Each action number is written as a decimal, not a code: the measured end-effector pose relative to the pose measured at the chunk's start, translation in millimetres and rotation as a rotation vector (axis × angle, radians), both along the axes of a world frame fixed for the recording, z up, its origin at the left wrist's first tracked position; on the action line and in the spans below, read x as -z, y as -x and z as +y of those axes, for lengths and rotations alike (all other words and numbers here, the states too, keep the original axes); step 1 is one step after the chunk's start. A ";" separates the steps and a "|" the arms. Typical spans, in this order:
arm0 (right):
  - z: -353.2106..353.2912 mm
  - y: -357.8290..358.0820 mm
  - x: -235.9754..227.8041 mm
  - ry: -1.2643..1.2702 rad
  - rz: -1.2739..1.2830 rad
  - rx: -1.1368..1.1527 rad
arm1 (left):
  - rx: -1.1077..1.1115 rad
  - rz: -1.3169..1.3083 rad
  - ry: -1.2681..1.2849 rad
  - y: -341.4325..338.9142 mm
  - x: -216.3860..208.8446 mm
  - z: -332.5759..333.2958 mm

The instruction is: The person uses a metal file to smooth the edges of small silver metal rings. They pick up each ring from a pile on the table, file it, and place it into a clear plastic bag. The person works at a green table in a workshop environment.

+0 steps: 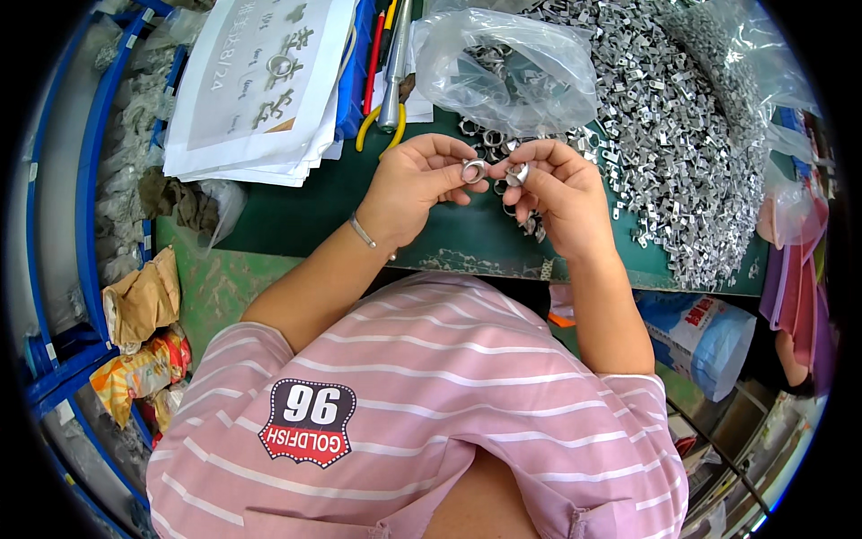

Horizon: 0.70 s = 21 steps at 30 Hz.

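Over the near part of the green table, my left hand (411, 187) pinches a small silver metal ring (474, 172) between thumb and fingertips. Close beside it, my right hand (567, 193) is closed on a small shiny metal piece (516, 174), perhaps a bent clip; its exact shape is partly covered by the fingers. The two pieces are a short gap apart. Behind and below my right hand lie more loose metal rings (494, 138), partly hidden by the fingers. A clear plastic bag (530, 85) with metal parts in it lies just beyond both hands.
A large heap of small metal brackets (669, 135) covers the table's right side. Printed sheets (251, 99) lie at the left, by a blue tray (356, 81), yellow-handled pliers (398, 128) and a red pencil (373, 63). Blue shelving (109, 171) stands left; a blue-white sack (709, 341) sits right.
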State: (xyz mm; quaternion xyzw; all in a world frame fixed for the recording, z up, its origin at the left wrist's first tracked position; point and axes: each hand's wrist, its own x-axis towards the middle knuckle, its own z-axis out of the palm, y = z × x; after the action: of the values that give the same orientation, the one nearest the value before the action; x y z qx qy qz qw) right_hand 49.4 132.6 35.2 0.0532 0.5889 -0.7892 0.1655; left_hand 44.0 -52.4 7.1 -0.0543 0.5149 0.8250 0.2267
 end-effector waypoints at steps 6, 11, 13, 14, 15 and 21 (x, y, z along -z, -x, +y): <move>-4.6 -0.1 -8.8 -0.021 -0.015 -0.031 | -0.061 0.106 0.041 -0.5 -14.1 -2.1; -12.8 27.3 -18.8 0.030 0.165 0.153 | -0.201 0.316 0.060 26.2 -36.8 6.9; -12.5 38.0 -18.1 -0.117 0.366 0.192 | -0.236 0.412 0.166 32.4 -41.5 9.3; -8.6 40.3 -16.1 -0.300 0.482 0.196 | -0.188 0.456 0.249 32.5 -43.1 6.3; -6.1 42.7 -13.9 -0.481 0.596 0.195 | -0.145 0.499 0.335 33.3 -43.7 3.1; -17.7 13.5 4.6 -1.127 0.884 -0.189 | -0.026 0.991 1.137 23.3 5.8 4.8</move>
State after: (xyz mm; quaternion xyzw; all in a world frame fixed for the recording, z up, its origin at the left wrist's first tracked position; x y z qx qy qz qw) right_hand 35.9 114.9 30.5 -0.2450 0.9205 -0.2954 -0.0733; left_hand 20.7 -47.7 1.2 0.2084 0.9024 0.3625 -0.1040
